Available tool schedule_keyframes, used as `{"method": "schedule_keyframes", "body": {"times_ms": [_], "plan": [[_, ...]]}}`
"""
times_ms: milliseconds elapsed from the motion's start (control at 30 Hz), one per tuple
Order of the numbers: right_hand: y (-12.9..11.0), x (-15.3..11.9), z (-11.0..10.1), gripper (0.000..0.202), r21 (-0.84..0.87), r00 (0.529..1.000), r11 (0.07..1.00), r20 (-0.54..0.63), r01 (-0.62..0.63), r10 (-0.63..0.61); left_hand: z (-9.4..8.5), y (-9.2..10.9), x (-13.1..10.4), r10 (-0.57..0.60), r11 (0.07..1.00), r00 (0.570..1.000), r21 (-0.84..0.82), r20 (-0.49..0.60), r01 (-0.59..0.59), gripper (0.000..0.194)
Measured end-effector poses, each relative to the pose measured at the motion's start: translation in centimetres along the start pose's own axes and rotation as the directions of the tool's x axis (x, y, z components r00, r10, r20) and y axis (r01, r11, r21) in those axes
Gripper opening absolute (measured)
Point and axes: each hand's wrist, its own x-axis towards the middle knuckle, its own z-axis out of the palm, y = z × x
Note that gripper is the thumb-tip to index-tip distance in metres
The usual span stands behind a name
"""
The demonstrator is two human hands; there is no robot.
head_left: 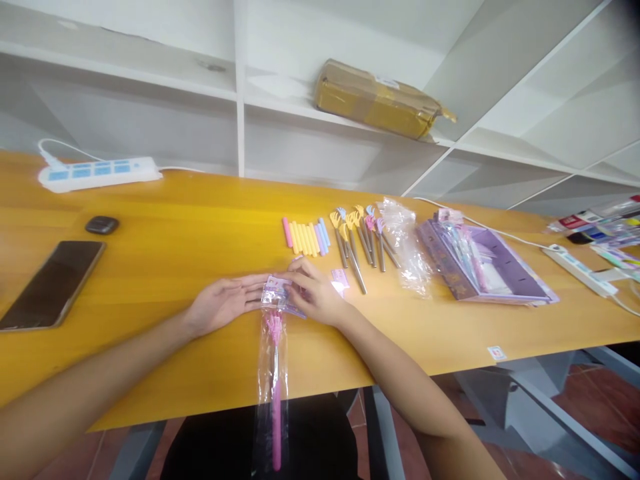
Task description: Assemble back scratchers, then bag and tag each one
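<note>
A clear plastic bag (261,390) hangs over the table's front edge with a pink back scratcher (277,413) inside, its claw end uppermost. At the bag's top is a printed header card (277,292). My right hand (315,290) pinches the header end, its fingers bent over it. My left hand (220,305) reaches in from the other side with fingers stretched out, their tips touching the header's left edge. Beyond my hands lie several coloured handle sleeves (304,239) in a row, and beside them several metal scratcher rods (356,263) with coloured claw heads.
Loose clear bags (407,247) lie beside a purple display box (510,263) with packets in it. A small printed card (340,279) is near my right wrist. At left are a phone (53,285), a black case (102,225) and a power strip (103,173). A taped parcel (375,100) sits on the shelf.
</note>
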Motion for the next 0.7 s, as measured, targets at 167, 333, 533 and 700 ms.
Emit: {"method": "schedule_keyframes", "body": {"times_ms": [167,333,533,700], "plan": [[-0.37,0.04,0.24,0.038,0.010,0.996,0.999,0.080,0.047,-0.047,-0.10,-0.01,-0.11,0.002,1.000,1.000,-0.013,-0.028,-0.003,0.060],[-0.91,0.08,0.27,0.033,-0.061,0.999,0.998,0.038,-0.026,0.029,-0.17,-0.06,-0.04,0.022,1.000,0.999,-0.015,-0.035,-0.023,0.059],[-0.57,0.03,-0.16,0.021,-0.088,0.997,0.994,-0.007,-0.072,0.071,0.00,0.03,-0.10,0.024,1.000,0.999,-0.006,-0.047,-0.025,0.059],[-0.49,-0.04,-0.23,0.020,-0.069,0.998,0.996,0.030,-0.055,0.057,0.03,0.04,-0.12,0.026,1.000,0.999,0.009,-0.028,-0.026,0.059]]}}
